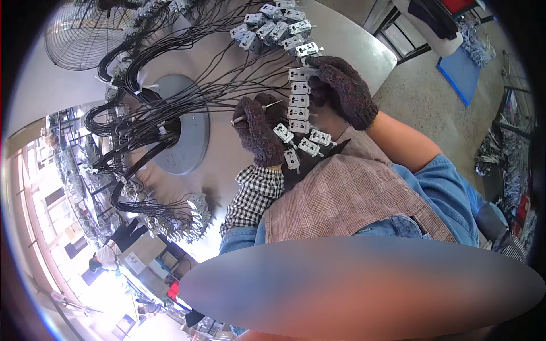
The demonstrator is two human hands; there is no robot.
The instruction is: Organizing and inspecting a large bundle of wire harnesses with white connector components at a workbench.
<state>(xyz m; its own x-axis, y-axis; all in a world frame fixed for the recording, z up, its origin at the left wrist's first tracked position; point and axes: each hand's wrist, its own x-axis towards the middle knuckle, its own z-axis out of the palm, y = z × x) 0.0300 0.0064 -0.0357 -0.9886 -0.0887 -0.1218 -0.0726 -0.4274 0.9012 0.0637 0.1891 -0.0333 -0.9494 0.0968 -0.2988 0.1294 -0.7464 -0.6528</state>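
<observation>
Switches (298, 105), small grey ones on black wires (170, 85), run in a row across the grey table (347, 45) between both gloved hands. Right hand (344, 91) pinches the row's upper end. Left hand (259, 131) is closed around a thin metal tool (273, 105).

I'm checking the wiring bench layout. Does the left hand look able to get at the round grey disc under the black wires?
Probably yes. The left hand, gloved and holding a thin metal tool, sits just beside the round grey disc. Only loose black wires cross the disc, so bare parts look open.
</observation>
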